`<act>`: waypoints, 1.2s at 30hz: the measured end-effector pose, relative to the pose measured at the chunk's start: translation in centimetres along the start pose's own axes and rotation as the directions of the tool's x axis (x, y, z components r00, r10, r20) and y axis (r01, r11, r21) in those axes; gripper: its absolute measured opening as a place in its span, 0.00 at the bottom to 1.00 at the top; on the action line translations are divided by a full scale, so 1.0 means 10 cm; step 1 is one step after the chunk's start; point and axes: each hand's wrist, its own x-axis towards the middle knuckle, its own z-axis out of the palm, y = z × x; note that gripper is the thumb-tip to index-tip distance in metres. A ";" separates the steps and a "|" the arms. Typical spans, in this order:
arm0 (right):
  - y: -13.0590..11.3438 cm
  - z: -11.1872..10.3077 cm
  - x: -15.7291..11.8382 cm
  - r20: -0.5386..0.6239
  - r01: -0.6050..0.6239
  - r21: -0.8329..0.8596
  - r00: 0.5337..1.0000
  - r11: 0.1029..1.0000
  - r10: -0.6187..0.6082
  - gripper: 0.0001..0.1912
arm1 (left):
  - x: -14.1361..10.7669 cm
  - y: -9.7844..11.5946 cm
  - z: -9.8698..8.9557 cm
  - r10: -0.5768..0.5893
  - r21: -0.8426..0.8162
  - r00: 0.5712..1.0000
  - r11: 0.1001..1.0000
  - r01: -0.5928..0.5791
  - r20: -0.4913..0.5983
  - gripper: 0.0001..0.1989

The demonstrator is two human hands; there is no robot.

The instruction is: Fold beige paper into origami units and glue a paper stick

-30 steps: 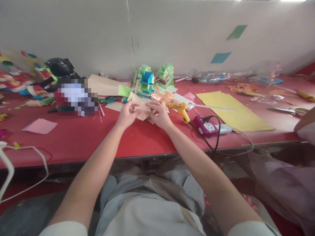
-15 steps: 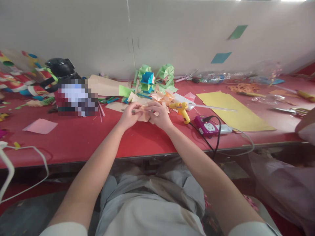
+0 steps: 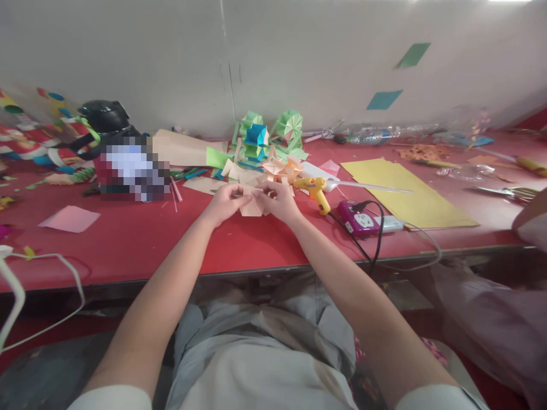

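Note:
A small piece of folded peach paper point(image 3: 252, 206) is pinched between my two hands, just above the red table. My left hand point(image 3: 227, 204) grips its left side with thumb and fingers closed. On the other side, my right hand point(image 3: 278, 200) has its fingertips closed on the paper's right part. Behind my hands sit folded peach paper pieces point(image 3: 282, 166), and beyond them green pleated paper shapes point(image 3: 289, 126) with a blue one point(image 3: 256, 136) among them. Just right of my right hand lies a yellow glue gun point(image 3: 317, 192).
A purple power socket point(image 3: 358, 221) with cables lies right of the glue gun, near the edge of the red table point(image 3: 239, 245). Farther right are a yellow sheet point(image 3: 410, 196) and scissors point(image 3: 504, 192). At left rest a pink paper square point(image 3: 72, 218) and a black container point(image 3: 105, 119).
My hands have shifted slightly lower and their fingers have changed position on the paper. More of the peach paper's flat face now shows between them.

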 end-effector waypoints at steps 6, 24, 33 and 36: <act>-0.01 -0.05 -0.01 0.235 -0.020 0.018 0.972 1.000 0.015 0.16 | -0.06 0.07 -0.21 0.001 0.243 0.992 0.970 -0.032 0.129 0.16; -0.05 -0.05 -0.10 0.440 0.301 -0.389 0.891 0.871 -0.111 0.10 | -0.08 0.05 -0.33 -0.125 0.668 0.956 0.738 -0.090 0.266 0.08; -0.27 -0.02 -0.10 0.582 0.400 -0.598 0.813 0.695 0.033 0.12 | -0.37 0.06 -0.37 0.113 0.833 0.906 0.360 -0.420 0.408 0.13; -0.29 -0.02 -0.16 0.590 0.431 -0.631 0.807 0.645 0.038 0.14 | -0.45 0.04 -0.35 0.206 0.812 0.891 0.366 -0.454 0.405 0.13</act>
